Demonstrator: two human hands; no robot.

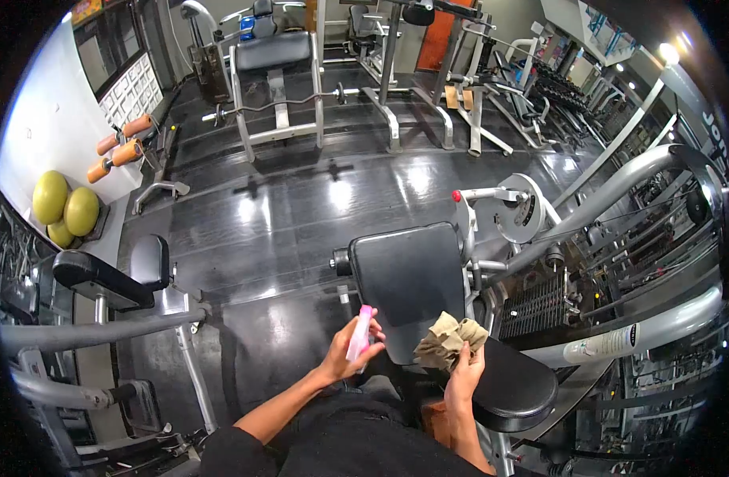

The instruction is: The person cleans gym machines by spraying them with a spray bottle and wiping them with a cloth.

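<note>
My left hand is wrapped round a small translucent bottle with a pink top, held upright. In my right hand a crumpled beige cloth is bunched between the thumb and fingers. Both hands are in front of my body, with the bottle to the left of the cloth. Behind them lies the black padded backrest of an exercise machine, and the cloth overlaps its lower edge in this view. A rounded black seat pad sits beside my right wrist.
Weight-machine frame tubes and a weight stack stand at the right. Another padded machine is at the left, near yellow-green exercise balls. Further off, a curved barbell lies across a bench frame on black flooring.
</note>
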